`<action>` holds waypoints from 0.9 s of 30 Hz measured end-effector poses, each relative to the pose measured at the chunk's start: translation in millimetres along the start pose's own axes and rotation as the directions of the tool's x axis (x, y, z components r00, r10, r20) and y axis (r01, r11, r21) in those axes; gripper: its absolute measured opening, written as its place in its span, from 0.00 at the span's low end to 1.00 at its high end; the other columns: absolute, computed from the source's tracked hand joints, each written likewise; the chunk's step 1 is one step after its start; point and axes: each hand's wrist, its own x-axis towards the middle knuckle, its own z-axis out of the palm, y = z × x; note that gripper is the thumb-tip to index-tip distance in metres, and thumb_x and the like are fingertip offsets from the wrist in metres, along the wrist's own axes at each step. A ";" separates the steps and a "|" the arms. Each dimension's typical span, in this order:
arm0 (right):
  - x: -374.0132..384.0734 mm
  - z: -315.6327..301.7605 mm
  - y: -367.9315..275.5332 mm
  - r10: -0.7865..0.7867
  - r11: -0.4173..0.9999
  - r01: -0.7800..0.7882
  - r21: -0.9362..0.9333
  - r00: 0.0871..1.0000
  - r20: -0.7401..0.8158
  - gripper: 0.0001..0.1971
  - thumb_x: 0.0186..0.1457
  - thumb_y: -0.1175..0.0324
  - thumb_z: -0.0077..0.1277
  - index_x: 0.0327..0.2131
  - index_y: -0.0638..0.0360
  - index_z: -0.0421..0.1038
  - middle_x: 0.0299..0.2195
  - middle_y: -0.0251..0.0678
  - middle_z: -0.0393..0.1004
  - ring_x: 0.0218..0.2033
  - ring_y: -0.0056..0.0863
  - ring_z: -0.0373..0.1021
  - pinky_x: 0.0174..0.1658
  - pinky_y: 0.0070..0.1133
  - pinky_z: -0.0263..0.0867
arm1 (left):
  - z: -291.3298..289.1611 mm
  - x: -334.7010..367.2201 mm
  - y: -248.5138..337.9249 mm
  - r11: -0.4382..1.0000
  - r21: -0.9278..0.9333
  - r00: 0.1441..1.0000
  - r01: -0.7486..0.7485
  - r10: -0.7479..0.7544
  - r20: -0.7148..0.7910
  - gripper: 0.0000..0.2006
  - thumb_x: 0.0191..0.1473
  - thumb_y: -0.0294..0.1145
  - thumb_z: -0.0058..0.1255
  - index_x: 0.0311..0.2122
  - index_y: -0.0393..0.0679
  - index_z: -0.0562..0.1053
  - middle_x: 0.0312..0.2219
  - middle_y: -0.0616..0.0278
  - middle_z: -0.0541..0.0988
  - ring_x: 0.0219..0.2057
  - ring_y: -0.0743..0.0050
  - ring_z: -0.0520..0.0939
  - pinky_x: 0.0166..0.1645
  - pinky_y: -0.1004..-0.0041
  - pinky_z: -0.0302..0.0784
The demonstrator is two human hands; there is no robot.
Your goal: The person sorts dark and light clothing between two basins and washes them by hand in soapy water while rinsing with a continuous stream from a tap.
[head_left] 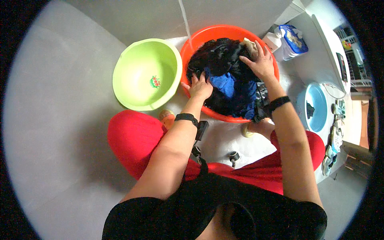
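Basins, quantity three; hands, quantity two; the orange basin, at 1 o'clock, contains black garments, blue cloth and beige cloth; the green basin stands at 11 o'clock; the light-blue basin, at 3 o'clock, contains dark cloth; the left hand sits at the orange basin's 8 o'clock, fingers partly spread against the load, any grip indeterminable; the right hand, at its 2 o'clock, rests with fingers spread wide, gripping nothing.
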 end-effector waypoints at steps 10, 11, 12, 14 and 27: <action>-4.8 38.0 0.9 0.049 0.999 -0.043 -0.023 0.864 0.501 0.40 0.46 0.38 0.48 0.58 0.50 0.54 0.50 0.51 0.66 0.50 0.47 0.64 0.54 0.33 0.59 | -5.8 -3.4 -7.1 0.992 0.128 0.989 -0.002 -0.017 0.146 0.28 0.59 0.50 0.24 0.64 0.56 0.47 0.62 0.48 0.50 0.64 0.59 0.52 0.59 0.35 0.20; -4.8 34.5 -0.1 0.057 0.998 -0.048 -0.030 0.848 0.526 0.40 0.46 0.38 0.48 0.57 0.50 0.55 0.50 0.51 0.66 0.50 0.47 0.65 0.54 0.33 0.59 | -9.5 -3.2 -4.7 0.992 0.123 0.983 0.003 -0.025 0.184 0.28 0.59 0.50 0.23 0.64 0.56 0.47 0.62 0.49 0.51 0.64 0.59 0.52 0.59 0.35 0.20; -6.3 29.7 -1.3 0.066 0.998 -0.054 -0.037 0.832 0.550 0.40 0.46 0.38 0.48 0.57 0.51 0.55 0.49 0.51 0.67 0.49 0.47 0.65 0.53 0.34 0.60 | -13.3 -3.7 -2.8 0.993 0.118 0.974 0.007 -0.033 0.223 0.28 0.59 0.50 0.22 0.64 0.56 0.47 0.62 0.50 0.52 0.64 0.60 0.52 0.59 0.35 0.20; -8.8 -2.1 -20.4 -0.039 0.998 0.011 0.069 0.903 0.427 0.38 0.45 0.38 0.47 0.54 0.54 0.58 0.46 0.50 0.70 0.47 0.46 0.68 0.49 0.34 0.63 | -21.5 -1.9 1.0 0.978 0.205 0.945 0.035 -0.099 0.311 0.31 0.57 0.52 0.24 0.64 0.52 0.46 0.58 0.52 0.62 0.62 0.59 0.58 0.60 0.37 0.20; -46.1 -16.0 -46.1 -0.093 0.994 0.110 0.013 0.760 0.643 0.33 0.46 0.41 0.49 0.50 0.54 0.62 0.40 0.47 0.73 0.41 0.42 0.71 0.43 0.36 0.67 | -65.0 -22.7 47.1 0.932 0.352 0.898 0.081 -0.222 0.380 0.26 0.52 0.41 0.42 0.56 0.41 0.65 0.58 0.53 0.62 0.60 0.57 0.61 0.64 0.52 0.44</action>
